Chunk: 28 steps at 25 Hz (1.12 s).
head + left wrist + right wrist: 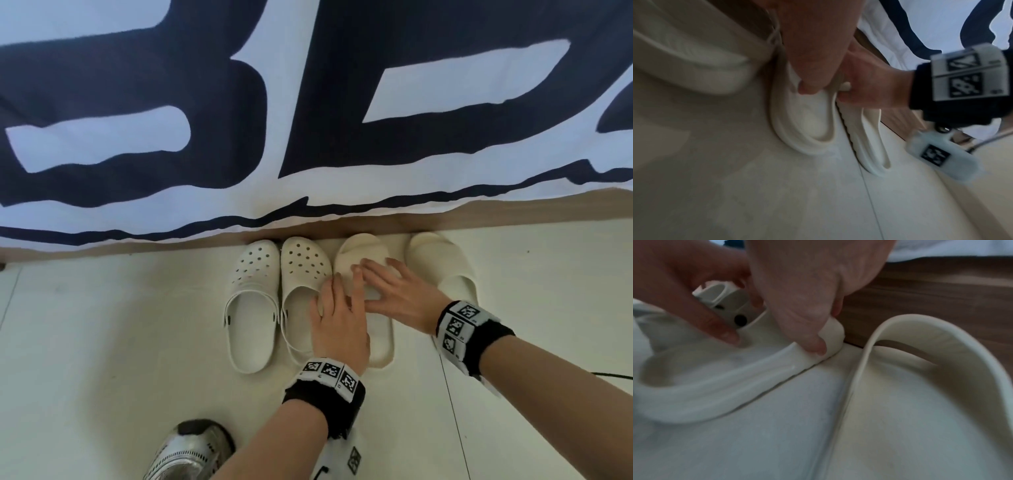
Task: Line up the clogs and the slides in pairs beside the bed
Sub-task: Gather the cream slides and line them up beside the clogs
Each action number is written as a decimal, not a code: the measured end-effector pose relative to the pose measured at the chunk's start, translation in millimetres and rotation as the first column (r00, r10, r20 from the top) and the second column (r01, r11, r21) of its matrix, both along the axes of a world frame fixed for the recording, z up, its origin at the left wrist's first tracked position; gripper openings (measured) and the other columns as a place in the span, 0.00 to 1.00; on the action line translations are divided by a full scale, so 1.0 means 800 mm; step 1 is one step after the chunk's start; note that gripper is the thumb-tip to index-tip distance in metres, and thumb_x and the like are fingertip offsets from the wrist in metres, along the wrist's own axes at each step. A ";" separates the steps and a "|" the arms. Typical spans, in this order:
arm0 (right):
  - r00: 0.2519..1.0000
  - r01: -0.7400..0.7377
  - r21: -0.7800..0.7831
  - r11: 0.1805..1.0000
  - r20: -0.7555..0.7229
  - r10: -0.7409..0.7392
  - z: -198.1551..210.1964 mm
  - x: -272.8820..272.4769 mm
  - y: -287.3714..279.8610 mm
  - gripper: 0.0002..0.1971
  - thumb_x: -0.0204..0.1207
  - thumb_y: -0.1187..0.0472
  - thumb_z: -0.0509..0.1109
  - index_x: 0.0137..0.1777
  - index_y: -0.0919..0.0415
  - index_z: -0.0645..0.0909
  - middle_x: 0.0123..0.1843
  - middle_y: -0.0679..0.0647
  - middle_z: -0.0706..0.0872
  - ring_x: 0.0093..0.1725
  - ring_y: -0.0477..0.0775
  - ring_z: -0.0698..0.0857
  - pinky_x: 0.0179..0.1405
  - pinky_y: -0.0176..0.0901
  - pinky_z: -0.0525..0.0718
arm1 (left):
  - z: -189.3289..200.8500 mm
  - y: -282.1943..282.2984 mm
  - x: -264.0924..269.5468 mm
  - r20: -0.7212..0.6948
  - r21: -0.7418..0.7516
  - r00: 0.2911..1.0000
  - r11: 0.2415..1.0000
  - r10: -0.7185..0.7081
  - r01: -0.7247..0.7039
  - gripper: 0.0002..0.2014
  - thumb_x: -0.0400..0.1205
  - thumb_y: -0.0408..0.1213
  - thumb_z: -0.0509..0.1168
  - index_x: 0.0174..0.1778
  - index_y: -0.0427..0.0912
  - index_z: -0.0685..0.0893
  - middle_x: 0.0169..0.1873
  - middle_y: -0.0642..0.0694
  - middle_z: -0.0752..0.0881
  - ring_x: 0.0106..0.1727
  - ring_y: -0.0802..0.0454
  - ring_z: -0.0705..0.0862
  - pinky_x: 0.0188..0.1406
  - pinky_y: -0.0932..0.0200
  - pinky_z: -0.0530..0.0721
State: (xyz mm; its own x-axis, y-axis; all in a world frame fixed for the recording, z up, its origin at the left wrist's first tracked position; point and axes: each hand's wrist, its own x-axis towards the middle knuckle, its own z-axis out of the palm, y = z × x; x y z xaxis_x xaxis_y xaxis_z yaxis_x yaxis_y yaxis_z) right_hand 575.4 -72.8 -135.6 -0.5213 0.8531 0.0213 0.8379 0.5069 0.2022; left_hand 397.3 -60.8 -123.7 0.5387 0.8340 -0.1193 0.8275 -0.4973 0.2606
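Four shoes stand in a row, toes against the bed base. From left: a white clog [251,308], a cream clog [301,270], then two cream slides. My left hand [339,291] and right hand [373,274] both hold the left slide [382,335]. The left hand's fingers lie over its strap, with the thumb [807,87] at its rim. The right hand's thumb [818,345] pinches the strap's right edge. The right slide [442,263] stands apart, untouched. The wrist views show the held slide [803,123] [715,386] flat on the floor.
The bed's blue-and-white cover [308,102] overhangs a wooden base [513,209] just beyond the toes. Pale floor tiles [120,325] spread left and right. My own silver shoe [191,448] is at bottom left, and a thin cable [609,375] lies at the right.
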 end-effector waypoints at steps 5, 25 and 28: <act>0.653 0.678 -0.076 0.732 -0.397 -0.646 0.047 0.039 -0.036 0.41 0.67 0.56 0.80 0.79 0.46 0.67 0.80 0.67 0.66 0.76 0.72 0.66 0.68 0.75 0.71 | 0.022 0.054 -0.066 0.118 0.021 0.961 0.967 0.251 -0.255 0.46 0.73 0.60 0.67 0.84 0.48 0.56 0.84 0.37 0.57 0.83 0.37 0.51 0.77 0.34 0.52; -0.324 0.710 -0.699 0.085 -0.432 -0.842 -0.005 -0.004 -0.025 0.46 0.66 0.28 0.68 0.83 0.37 0.56 0.82 0.61 0.65 0.77 0.70 0.65 0.73 0.71 0.68 | -0.023 0.084 -0.117 0.138 -0.170 0.794 0.804 0.592 -0.570 0.35 0.66 0.57 0.73 0.69 0.60 0.70 0.73 0.42 0.65 0.70 0.33 0.64 0.63 0.29 0.73; -0.297 0.734 -0.674 0.083 -0.428 -0.853 -0.005 -0.009 -0.029 0.47 0.64 0.26 0.66 0.83 0.36 0.56 0.82 0.59 0.66 0.77 0.69 0.65 0.73 0.71 0.69 | -0.025 0.084 -0.118 0.131 -0.172 0.797 0.805 0.590 -0.568 0.35 0.66 0.56 0.74 0.69 0.60 0.70 0.73 0.43 0.65 0.70 0.34 0.64 0.63 0.29 0.72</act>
State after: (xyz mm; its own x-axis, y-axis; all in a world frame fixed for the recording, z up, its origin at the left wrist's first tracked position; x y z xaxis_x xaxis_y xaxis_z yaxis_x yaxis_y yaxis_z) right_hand 568.2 -95.6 -139.8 0.7938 0.5048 -0.3393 0.2466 -0.7771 -0.5791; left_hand 302.9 6.8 -143.8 -0.0198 0.9816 -0.1897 0.8878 0.1045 0.4481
